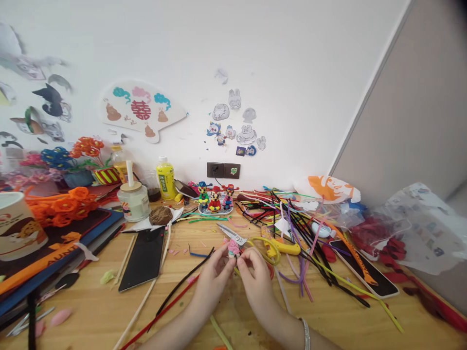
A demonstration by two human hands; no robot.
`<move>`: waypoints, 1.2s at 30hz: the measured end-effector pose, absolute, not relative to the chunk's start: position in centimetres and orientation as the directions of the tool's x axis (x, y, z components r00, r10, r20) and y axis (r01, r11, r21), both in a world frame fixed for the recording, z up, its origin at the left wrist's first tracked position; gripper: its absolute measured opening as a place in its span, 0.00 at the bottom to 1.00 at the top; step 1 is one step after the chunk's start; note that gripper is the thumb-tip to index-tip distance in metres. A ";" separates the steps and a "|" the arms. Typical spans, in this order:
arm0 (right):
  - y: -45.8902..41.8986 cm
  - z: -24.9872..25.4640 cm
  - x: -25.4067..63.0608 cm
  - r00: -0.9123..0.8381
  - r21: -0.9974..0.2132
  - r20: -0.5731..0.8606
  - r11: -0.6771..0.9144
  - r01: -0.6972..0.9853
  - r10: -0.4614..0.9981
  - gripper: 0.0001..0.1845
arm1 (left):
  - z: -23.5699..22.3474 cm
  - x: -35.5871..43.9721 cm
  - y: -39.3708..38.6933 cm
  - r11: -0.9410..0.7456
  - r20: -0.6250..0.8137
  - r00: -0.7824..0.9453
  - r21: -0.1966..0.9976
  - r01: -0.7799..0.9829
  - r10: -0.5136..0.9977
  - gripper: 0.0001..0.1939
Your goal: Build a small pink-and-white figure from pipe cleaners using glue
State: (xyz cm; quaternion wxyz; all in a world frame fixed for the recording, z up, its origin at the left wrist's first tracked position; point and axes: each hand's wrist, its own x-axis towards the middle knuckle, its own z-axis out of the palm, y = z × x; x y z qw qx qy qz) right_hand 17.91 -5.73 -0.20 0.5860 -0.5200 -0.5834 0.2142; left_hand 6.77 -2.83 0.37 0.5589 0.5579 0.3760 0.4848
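My left hand and my right hand meet at the middle of the wooden table. Between their fingertips is a small pink and mint-green piece, apparently a little figure part. The left thumb and fingers are closed on it, and the right thumb and finger pinch at its right side. Just behind the hands lie scissors with yellow handles, blades pointing back left. A yellow-handled tool, perhaps a glue gun, rests to their right. Three small figures stand farther back.
Coloured pipe cleaners are heaped at the back right. A black phone lies left, another phone-like slab right. A yellow bottle, a candle jar and a paper cup stand at left. Plastic bags lie right.
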 end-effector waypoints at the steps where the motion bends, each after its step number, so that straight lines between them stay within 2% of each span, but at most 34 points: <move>1: -5.7 -0.1 17.9 0.227 -0.863 0.453 0.360 0.355 0.862 0.06 | 0.4 6.8 -2.8 -0.096 0.125 0.250 0.988 -0.123 0.960 0.25; 11: -5.9 0.8 18.0 0.206 -0.908 0.388 0.334 0.253 0.899 0.08 | 0.6 6.9 -3.0 -0.105 0.135 0.272 0.987 -0.125 0.953 0.24; 19: -5.6 1.4 19.3 0.335 -0.907 0.408 0.336 0.253 0.850 0.13 | -0.1 7.0 -2.5 -0.097 0.135 0.250 0.983 -0.157 0.959 0.25; 22: -5.4 1.5 19.3 0.284 -0.896 0.409 0.322 0.307 0.867 0.13 | -0.1 7.0 -2.4 -0.098 0.141 0.246 0.979 -0.180 0.959 0.25; 28: -5.5 1.3 18.8 0.146 -0.802 0.514 0.413 0.432 0.845 0.04 | 0.0 6.9 -2.5 -0.130 0.175 0.242 0.973 -0.191 0.954 0.22; 36: -5.7 1.0 18.9 0.140 -0.736 0.563 0.416 0.534 0.815 0.07 | 0.3 6.9 -2.9 -0.122 0.154 0.236 0.982 -0.145 0.959 0.21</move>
